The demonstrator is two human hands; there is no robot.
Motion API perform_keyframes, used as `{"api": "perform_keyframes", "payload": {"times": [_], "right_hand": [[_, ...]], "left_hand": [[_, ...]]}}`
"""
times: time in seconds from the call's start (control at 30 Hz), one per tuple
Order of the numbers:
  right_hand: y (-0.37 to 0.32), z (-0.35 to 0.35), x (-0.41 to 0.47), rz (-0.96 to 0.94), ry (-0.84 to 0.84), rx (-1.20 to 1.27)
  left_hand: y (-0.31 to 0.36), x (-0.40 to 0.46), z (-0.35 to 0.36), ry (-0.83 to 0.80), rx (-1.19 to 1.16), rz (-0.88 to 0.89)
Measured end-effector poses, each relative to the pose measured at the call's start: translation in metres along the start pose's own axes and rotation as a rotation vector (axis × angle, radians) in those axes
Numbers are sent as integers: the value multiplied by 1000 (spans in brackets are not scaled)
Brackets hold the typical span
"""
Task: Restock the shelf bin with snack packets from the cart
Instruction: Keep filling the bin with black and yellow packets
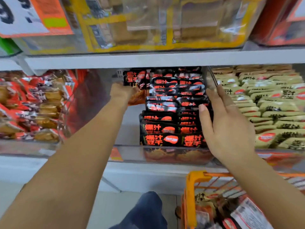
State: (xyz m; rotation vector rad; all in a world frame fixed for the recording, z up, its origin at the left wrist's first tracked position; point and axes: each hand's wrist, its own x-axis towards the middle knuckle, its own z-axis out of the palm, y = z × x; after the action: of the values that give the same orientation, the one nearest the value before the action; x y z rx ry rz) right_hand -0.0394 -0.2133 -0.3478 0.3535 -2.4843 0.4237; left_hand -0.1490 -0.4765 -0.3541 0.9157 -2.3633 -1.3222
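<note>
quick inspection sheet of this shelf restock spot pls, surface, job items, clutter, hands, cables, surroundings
surface: grey shelf above; clear shelf bin below it, left part bare.
job's things: black snack packets stand in rows on the bin's right side; a few more packets held at the back left; orange cart below with packets inside.
clutter: nothing seen.
hands: left hand grips the held packets; right hand lies flat against the rows' right side, fingers straight.
cables: nothing seen.
surroundings: red packets in the left bin, tan packets in the right bin, yellow-edged packs above.
</note>
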Motion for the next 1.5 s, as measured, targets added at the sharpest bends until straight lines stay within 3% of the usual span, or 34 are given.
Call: {"api": "perform_keyframes", "payload": {"times": [0.23, 0.5, 0.67, 0.77, 0.87, 1.0, 1.1, 1.17, 1.23, 1.33, 1.4, 1.5], "right_hand": [[1, 1, -1, 34, -12, -29], [0, 1, -1, 20, 13, -26], [-1, 0, -1, 9, 8, -3], [-1, -6, 1, 31, -43, 52], [7, -29, 0, -34, -160, 283], [24, -84, -34, -269, -24, 404], [47, -102, -84, -439, -175, 359], [65, -97, -113, -607, -412, 147], [83, -86, -136, -650, -776, -116], [95, -84, -154, -487, -1225, -317], [94, -82, -157, -510, -1229, -351], [92, -82, -149, -495, -1099, -319]], "left_hand": [[-20, 1, 18, 77, 391, 91], [-20, 3, 20, -140, 322, 102], [-1, -18, -13, -21, 196, 33], [10, -58, -36, -18, 91, 163], [12, -129, -51, -17, 42, 418], [-3, -244, -63, -209, -24, 825], [-25, -309, -46, -512, 103, 981], [-41, -328, -29, -637, 298, 976], [-52, -333, -19, -598, 476, 997], [-52, -335, -17, -559, 520, 1000], [-52, -336, -17, -547, 510, 1027], [-52, -336, -18, -547, 520, 1018]]}}
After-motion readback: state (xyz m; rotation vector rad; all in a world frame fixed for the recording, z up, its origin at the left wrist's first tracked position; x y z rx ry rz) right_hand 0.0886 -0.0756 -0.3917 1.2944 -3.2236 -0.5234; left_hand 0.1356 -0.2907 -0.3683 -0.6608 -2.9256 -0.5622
